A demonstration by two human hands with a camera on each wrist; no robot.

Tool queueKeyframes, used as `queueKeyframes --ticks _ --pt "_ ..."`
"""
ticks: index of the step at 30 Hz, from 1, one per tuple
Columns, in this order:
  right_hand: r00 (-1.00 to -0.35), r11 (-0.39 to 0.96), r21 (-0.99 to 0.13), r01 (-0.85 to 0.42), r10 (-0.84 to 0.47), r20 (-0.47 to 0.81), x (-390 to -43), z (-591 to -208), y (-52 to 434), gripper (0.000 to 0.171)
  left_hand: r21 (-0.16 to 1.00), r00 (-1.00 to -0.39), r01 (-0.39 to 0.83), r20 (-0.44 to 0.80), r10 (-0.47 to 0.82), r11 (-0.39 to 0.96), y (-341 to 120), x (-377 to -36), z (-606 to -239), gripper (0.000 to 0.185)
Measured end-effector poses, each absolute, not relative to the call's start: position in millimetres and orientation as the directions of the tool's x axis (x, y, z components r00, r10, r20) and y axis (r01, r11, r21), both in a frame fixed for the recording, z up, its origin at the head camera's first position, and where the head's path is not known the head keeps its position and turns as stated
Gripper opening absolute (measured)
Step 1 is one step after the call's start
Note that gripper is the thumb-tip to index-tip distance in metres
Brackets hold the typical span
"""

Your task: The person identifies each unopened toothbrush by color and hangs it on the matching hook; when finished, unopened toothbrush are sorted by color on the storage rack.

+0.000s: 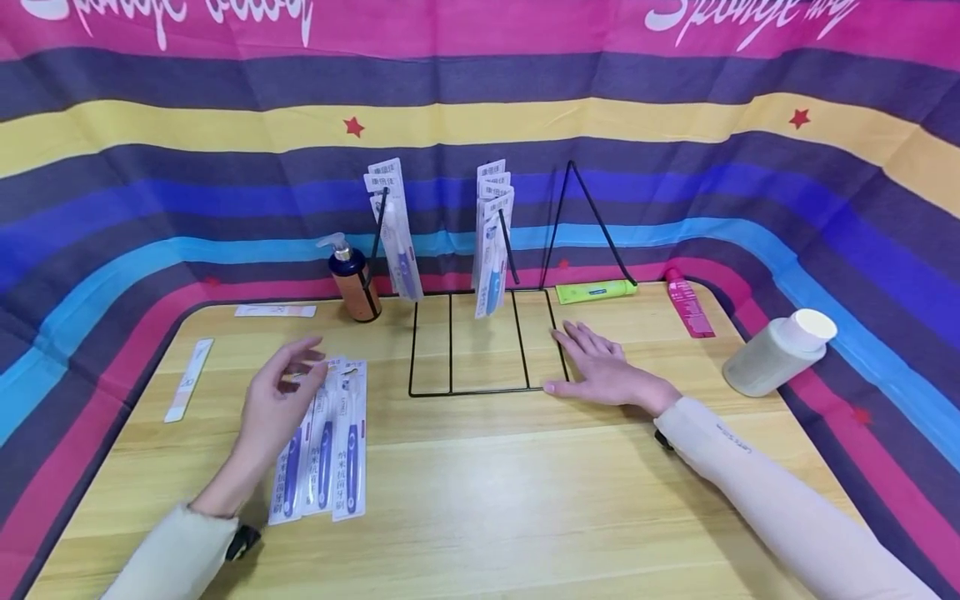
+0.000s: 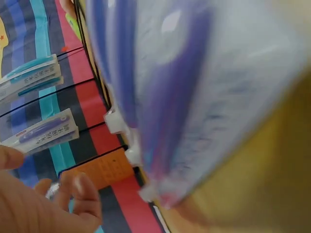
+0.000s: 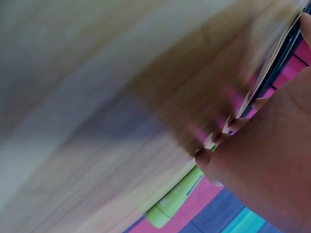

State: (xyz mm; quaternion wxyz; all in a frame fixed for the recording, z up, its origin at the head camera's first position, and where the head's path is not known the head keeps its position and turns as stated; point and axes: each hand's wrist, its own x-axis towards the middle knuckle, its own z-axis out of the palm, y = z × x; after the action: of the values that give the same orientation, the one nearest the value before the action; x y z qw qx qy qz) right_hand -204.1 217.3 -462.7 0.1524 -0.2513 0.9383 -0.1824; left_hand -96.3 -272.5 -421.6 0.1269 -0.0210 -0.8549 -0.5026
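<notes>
Three packaged purple toothbrushes [image 1: 351,450] overlap on the table at left, looming blurred in the left wrist view [image 2: 180,97]. Over their upper ends hovers my left hand [image 1: 273,408], fingers loosely bent and thumb apart; its grasp is bare in the left wrist view [image 2: 48,201]. My right hand [image 1: 600,367] rests with spread fingers at the right side of a black wire rack [image 1: 480,391], touching its base. From the rack's left hook hang purple toothbrush packs [image 1: 405,250]; blue ones [image 1: 491,275] hang from the middle hook. The right triangular arm carries none.
Behind the rack's left side stands a dark pump bottle [image 1: 356,287] with an orange label. A green tube [image 1: 596,291], a pink tube [image 1: 688,304] and a pale bottle [image 1: 776,354] are at right. Two slim white packets [image 1: 187,379] lie at left. Striped cloth [image 1: 480,75] surrounds the table.
</notes>
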Motion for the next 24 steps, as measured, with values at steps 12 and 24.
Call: queueKeyframes --ticks 12,24 --pt "-0.825 0.809 -0.408 -0.423 -0.53 -0.195 -205 -463 218 0.11 0.692 -0.986 -0.148 -0.16 -0.05 0.707 -302 -65 -434 0.08" --pt "-0.825 0.807 -0.409 -0.426 -0.532 -0.192 -205 -462 217 0.11 0.643 -0.978 -0.168 -0.203 -0.045 0.747 -305 -59 -439 0.082"
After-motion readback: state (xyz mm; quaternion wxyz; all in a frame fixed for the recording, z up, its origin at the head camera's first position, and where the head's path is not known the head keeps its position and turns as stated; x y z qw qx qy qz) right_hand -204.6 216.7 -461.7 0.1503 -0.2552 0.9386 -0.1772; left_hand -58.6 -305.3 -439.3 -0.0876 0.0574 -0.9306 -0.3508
